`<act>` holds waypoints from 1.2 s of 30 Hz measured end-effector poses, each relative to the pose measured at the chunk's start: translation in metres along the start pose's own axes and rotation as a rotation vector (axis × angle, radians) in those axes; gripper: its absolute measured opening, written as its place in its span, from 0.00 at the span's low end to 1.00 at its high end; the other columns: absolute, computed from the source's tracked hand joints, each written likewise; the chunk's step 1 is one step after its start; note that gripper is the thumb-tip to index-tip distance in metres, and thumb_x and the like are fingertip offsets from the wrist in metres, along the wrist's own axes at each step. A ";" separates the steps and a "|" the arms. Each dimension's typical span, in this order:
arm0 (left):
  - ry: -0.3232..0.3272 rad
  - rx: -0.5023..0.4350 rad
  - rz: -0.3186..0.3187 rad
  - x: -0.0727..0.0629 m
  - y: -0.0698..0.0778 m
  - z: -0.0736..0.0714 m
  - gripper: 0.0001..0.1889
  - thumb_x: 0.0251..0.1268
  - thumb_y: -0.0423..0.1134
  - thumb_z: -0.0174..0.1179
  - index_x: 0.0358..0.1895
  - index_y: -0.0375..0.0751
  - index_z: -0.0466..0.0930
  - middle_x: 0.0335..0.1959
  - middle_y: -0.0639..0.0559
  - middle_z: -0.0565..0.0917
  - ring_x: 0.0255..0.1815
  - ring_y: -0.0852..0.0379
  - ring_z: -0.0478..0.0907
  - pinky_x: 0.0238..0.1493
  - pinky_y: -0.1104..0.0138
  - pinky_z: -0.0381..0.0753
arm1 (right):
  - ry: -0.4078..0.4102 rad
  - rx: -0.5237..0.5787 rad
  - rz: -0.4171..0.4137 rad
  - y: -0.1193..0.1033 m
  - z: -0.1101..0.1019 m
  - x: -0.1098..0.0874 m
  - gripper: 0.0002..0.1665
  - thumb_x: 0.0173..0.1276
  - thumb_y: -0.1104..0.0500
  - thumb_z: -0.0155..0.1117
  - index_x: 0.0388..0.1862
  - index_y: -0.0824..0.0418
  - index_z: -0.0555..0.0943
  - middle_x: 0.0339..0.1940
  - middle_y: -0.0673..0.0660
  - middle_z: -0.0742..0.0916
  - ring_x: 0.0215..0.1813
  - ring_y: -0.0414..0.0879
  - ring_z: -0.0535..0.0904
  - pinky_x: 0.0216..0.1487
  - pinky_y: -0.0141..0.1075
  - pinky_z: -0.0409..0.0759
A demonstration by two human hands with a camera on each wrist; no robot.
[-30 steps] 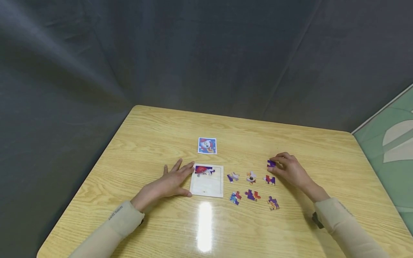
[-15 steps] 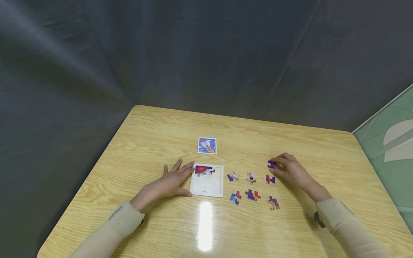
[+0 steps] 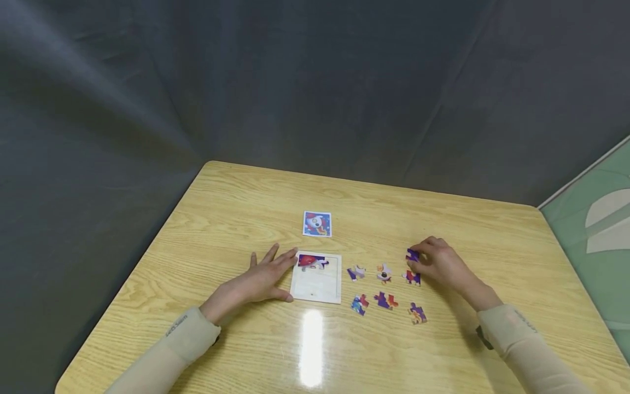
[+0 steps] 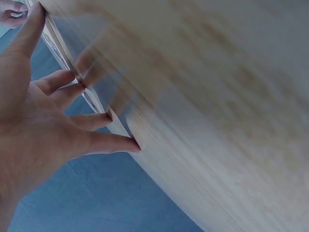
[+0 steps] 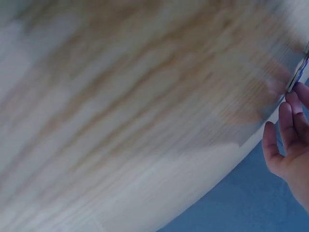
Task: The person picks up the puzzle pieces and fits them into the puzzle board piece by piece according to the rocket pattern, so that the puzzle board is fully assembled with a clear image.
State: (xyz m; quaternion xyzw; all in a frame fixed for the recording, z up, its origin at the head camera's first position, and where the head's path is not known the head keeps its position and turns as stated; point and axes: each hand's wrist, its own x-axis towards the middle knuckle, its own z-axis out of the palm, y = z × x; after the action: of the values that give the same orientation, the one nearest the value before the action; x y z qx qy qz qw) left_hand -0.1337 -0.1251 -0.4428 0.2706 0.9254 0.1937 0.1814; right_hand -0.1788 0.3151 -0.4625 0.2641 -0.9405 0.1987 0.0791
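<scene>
My left hand [image 3: 263,279] lies with fingers spread, index fingertip and thumb at the left edge of a white puzzle tray [image 3: 315,287]. In the left wrist view, the same hand [image 4: 53,116] has its fingertips down on the wood. Joined puzzle pieces with a red and white picture [image 3: 311,261] fill the tray's upper left. Over on the right, my right hand [image 3: 440,264] pinches a purple puzzle piece [image 3: 412,254] between thumb and fingers, just beyond a red and purple piece [image 3: 412,277]. The right wrist view catches the hand's fingertips [image 5: 289,99] at a thin piece edge.
Between tray and right hand lie several loose pieces, among them a white and purple one [image 3: 356,272], one with a black dot [image 3: 384,273] and an orange and purple one [image 3: 417,313]. A rocket picture card [image 3: 317,224] lies beyond the tray. A dark curtain [image 3: 315,87] hangs behind the table.
My right hand has shifted very slightly toward the near side and left, still pinching the purple puzzle piece. The left hand stays in place at the tray.
</scene>
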 end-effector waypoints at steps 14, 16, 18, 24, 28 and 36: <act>0.002 0.012 -0.009 0.002 -0.001 -0.001 0.47 0.56 0.56 0.66 0.76 0.43 0.54 0.79 0.51 0.47 0.77 0.37 0.31 0.59 0.25 0.37 | -0.049 -0.001 -0.048 -0.004 -0.008 0.004 0.19 0.56 0.60 0.74 0.44 0.70 0.84 0.38 0.59 0.83 0.40 0.52 0.78 0.37 0.44 0.80; 0.001 0.007 -0.011 0.001 -0.001 -0.001 0.47 0.56 0.56 0.66 0.76 0.43 0.54 0.79 0.51 0.47 0.77 0.37 0.31 0.60 0.25 0.37 | -0.071 0.001 -0.012 -0.003 -0.007 0.005 0.20 0.56 0.58 0.74 0.44 0.70 0.84 0.38 0.59 0.83 0.40 0.52 0.78 0.38 0.45 0.81; 0.000 0.002 -0.011 0.001 -0.001 0.000 0.47 0.56 0.55 0.66 0.76 0.43 0.55 0.79 0.51 0.48 0.77 0.37 0.31 0.60 0.25 0.36 | -0.071 0.009 0.015 -0.005 -0.005 0.005 0.21 0.56 0.57 0.75 0.44 0.69 0.84 0.38 0.58 0.83 0.40 0.51 0.78 0.38 0.44 0.80; -0.004 -0.002 -0.003 -0.001 -0.001 0.001 0.47 0.56 0.55 0.66 0.76 0.43 0.54 0.79 0.51 0.47 0.77 0.37 0.31 0.60 0.25 0.36 | 0.030 0.054 -0.037 -0.023 0.002 0.012 0.18 0.53 0.61 0.76 0.41 0.67 0.85 0.35 0.55 0.83 0.36 0.48 0.76 0.33 0.40 0.78; 0.005 -0.001 -0.003 0.000 0.000 0.000 0.47 0.55 0.55 0.67 0.76 0.42 0.54 0.78 0.51 0.48 0.77 0.36 0.32 0.59 0.25 0.37 | 0.081 0.079 -0.115 -0.045 0.006 0.026 0.18 0.52 0.62 0.76 0.41 0.68 0.84 0.35 0.56 0.83 0.38 0.49 0.77 0.34 0.42 0.80; 0.002 0.014 -0.001 0.000 -0.001 0.001 0.47 0.55 0.56 0.66 0.76 0.43 0.54 0.78 0.51 0.48 0.76 0.36 0.33 0.59 0.24 0.38 | 0.088 0.084 -0.182 -0.088 0.026 0.049 0.22 0.50 0.55 0.79 0.40 0.67 0.85 0.36 0.56 0.84 0.38 0.47 0.78 0.37 0.39 0.81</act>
State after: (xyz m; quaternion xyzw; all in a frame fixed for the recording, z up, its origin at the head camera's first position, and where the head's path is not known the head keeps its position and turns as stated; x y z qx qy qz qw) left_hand -0.1339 -0.1252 -0.4443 0.2710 0.9270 0.1876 0.1788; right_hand -0.1752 0.2127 -0.4444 0.3423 -0.8991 0.2416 0.1269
